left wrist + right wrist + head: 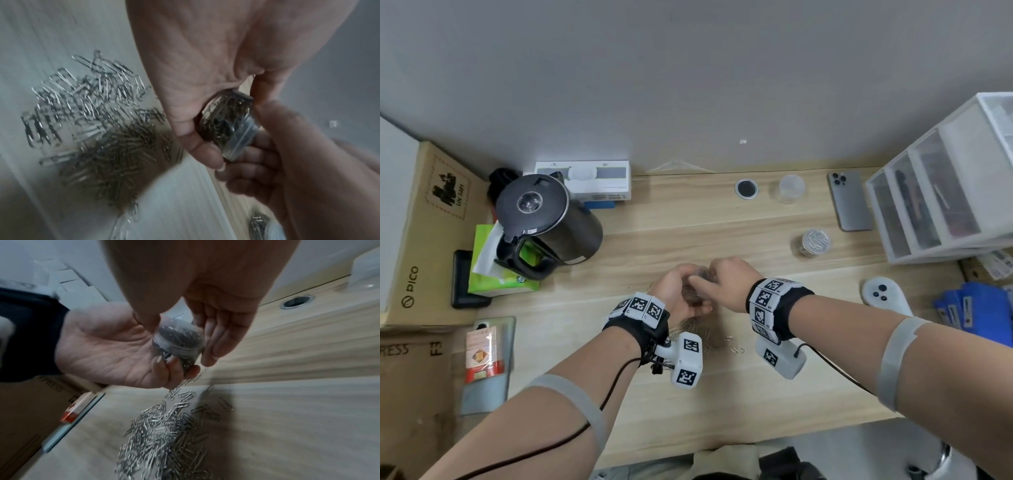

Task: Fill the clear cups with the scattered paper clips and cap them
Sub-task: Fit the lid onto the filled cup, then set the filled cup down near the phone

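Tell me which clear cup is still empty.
The empty cup at the desk's far edge, beside the phone; the other standing cup and the held one contain clips.

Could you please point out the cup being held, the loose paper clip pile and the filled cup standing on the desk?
held cup [178, 340]: right wrist view, lid.
paper clip pile [164, 434]: right wrist view, middle.
filled cup [814, 242]: head view, top.

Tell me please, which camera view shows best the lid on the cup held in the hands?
The right wrist view: the lid faces the camera, sitting on the filled cup between both hands. The left wrist view shows the lid edge-on and blurred. In the head view the hands hide it almost wholly.
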The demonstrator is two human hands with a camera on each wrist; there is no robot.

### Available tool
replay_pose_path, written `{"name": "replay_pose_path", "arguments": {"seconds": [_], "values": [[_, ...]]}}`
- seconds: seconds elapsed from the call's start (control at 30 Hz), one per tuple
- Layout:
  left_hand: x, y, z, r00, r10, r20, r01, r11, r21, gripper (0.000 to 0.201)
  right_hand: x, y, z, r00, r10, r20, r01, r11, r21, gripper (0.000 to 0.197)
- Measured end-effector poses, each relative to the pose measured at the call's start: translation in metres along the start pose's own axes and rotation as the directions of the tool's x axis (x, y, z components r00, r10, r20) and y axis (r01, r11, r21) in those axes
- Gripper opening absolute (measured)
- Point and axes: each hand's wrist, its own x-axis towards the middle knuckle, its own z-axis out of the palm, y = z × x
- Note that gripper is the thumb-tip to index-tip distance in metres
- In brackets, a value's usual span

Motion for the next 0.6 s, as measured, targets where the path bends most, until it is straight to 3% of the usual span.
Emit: {"name": "replay_pose_path", "arguments": {"seconds": [0.07, 0.13, 0.37, 0.5, 0.6], "values": [[0.006, -0.002, 0.012, 1.0, -0.003, -0.007, 0.003, 1.0, 0.002, 0.019, 0.001, 0.005, -0.003, 0.992, 0.123, 0.004, -0.123, 0.992, -0.016, 0.055], [0.012, -0.004, 0.02, 1.0, 0.007, -0.019, -0.008, 1.0, -0.007, 0.02, 0.0, 0.011, -0.004, 0.988, 0.153, 0.01, -0.153, 0.988, 0.013, 0.055], [0.032, 0.01, 0.047, 0.999, -0.032, -0.011, 0.032, 0.999, -0.018, 0.023, -0.005, 0.045, -0.01, 0.996, 0.087, -0.027, -0.085, 0.995, 0.06, 0.058], [0.04, 0.016, 0.063, 0.998, -0.022, -0.05, 0.024, 0.999, 0.047, 0.018, 0.0, 0.057, -0.018, 0.987, 0.15, -0.061, -0.142, 0.983, 0.114, 0.055], [0.045, 0.02, 0.073, 0.999, -0.022, -0.026, 0.022, 0.999, 0.031, 0.028, 0.003, 0.063, -0.027, 0.98, 0.186, -0.077, -0.172, 0.972, 0.157, 0.05]]}}
